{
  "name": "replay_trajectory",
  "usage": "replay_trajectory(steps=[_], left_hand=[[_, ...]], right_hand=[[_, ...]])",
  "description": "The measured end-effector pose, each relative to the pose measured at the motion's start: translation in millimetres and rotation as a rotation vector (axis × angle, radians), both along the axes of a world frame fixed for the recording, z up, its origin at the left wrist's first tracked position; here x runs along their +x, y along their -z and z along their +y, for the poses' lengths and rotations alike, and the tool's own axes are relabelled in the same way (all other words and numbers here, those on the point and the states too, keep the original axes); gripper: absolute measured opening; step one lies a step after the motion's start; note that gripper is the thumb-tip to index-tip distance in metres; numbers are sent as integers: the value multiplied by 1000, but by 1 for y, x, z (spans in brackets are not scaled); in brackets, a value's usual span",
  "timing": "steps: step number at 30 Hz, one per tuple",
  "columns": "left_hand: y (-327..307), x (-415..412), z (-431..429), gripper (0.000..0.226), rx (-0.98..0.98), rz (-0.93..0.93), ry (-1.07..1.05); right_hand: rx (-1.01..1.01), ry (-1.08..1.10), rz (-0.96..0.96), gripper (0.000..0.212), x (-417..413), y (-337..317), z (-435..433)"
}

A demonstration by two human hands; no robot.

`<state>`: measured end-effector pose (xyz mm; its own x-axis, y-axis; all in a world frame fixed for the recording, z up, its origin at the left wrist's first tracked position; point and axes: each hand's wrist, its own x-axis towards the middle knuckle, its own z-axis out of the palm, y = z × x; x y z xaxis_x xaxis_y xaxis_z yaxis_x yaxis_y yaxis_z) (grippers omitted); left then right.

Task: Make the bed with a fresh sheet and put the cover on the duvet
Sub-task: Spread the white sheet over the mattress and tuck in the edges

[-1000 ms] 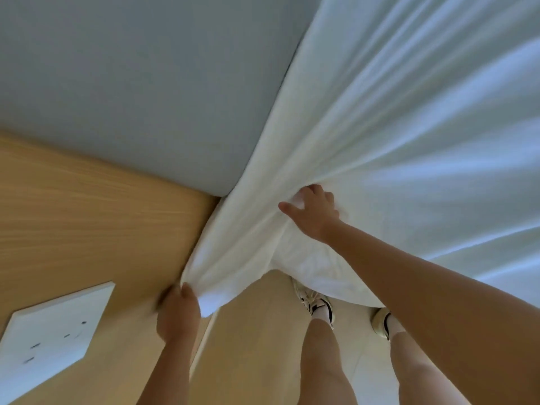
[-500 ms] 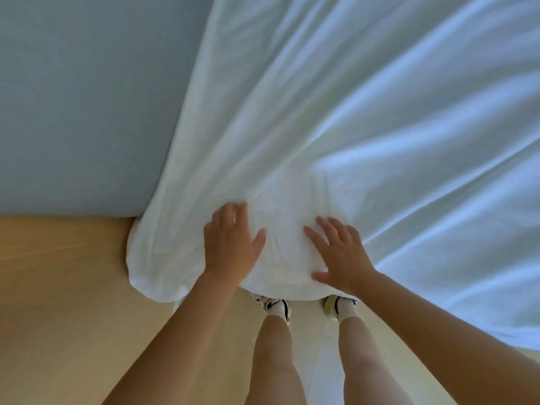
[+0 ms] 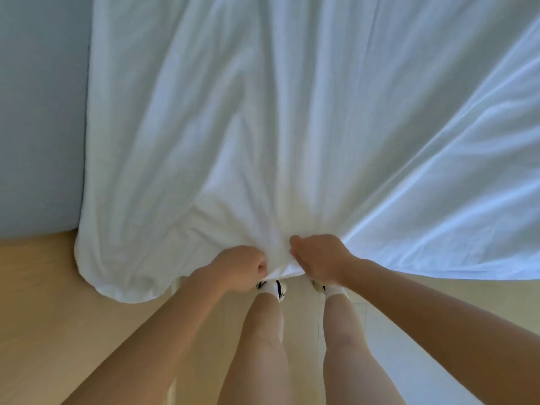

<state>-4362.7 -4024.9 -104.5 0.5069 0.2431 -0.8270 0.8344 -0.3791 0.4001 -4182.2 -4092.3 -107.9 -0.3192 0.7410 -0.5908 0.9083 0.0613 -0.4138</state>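
Sheet drapes one grey mattress; left hand and right hand, fingers curled, grip its edge above two shoes.

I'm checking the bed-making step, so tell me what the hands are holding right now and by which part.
Both hands, left and right, grip the white sheet at its near edge, bunching the cloth between them.

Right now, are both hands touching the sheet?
Touching. The head view shows the left hand and the right hand side by side, each with fingers curled round the near edge of the sheet.
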Motion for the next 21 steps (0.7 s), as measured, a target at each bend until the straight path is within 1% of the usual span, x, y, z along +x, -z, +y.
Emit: replay_trajectory(steps=[1,3,4,5,7,8,9,10,12,14,15,16,17,19,20,21], left_hand=[[-1,6,-8,19,0,24,14],[0,21,-19,21,127,92,11],[0,29,-24,24,201,141,-27],[-1,39,-27,26,246,181,-103],[-6,64,-36,21,303,160,-301],[-9,79,-43,19,336,101,-369],[-14,96,-51,20,367,34,-386],[-19,115,-59,26,392,-29,-365],[-25,159,-73,41,445,-117,-262],[-21,209,-87,55,500,-140,-148],[-16,235,-94,59,530,-129,-103],[-11,262,-101,62,559,-117,-70],[-5,290,-108,64,581,-104,-53],[10,342,-124,63,609,-95,-94],[17,365,-131,57,619,-105,-136],[23,385,-138,47,634,-113,-166]], right_hand=[[-59,18,15,18,5,-2,-5],[-116,154,114,15,19,-6,-14],[-89,240,150,17,29,-8,-19],[-18,347,151,23,42,-9,-25],[153,641,71,33,80,-13,-42],[209,812,-5,37,104,-15,-53],[225,997,-87,42,129,-16,-66],[190,1190,-162,48,156,-16,-80],[27,1546,-247,68,203,-13,-109],[-139,1753,-226,88,240,-5,-132],[-192,1792,-193,93,256,1,-139],[-218,1803,-148,91,270,7,-144],[-214,1801,-93,81,283,14,-148],[-179,1718,34,46,306,23,-153],[-173,1611,47,31,314,25,-156],[-173,1485,42,24,322,25,-160]])
